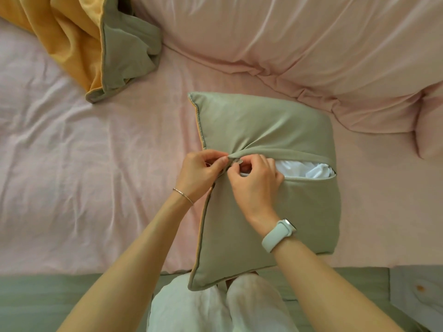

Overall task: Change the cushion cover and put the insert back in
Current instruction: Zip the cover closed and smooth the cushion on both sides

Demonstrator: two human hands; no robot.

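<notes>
Near the pink bed's (119, 164) front edge, the sage-green square fabric cushion (263, 212) gapes. Left hand (199, 173) pinches the seam, right hand (254, 180) pinches the zip pull (239, 161); the white insert (304, 170) could snag.

— What is being shown around the work?
— A bed (84, 164) is being covered by a wrinkled pink sheet (143, 116); a pink duvet (299, 44) is being bunched at the far side.
— And nearer?
— A green strip (48, 303) is being seen along the bed's near edge, and pale wood (417, 291) is being glimpsed at the lower right.
</notes>
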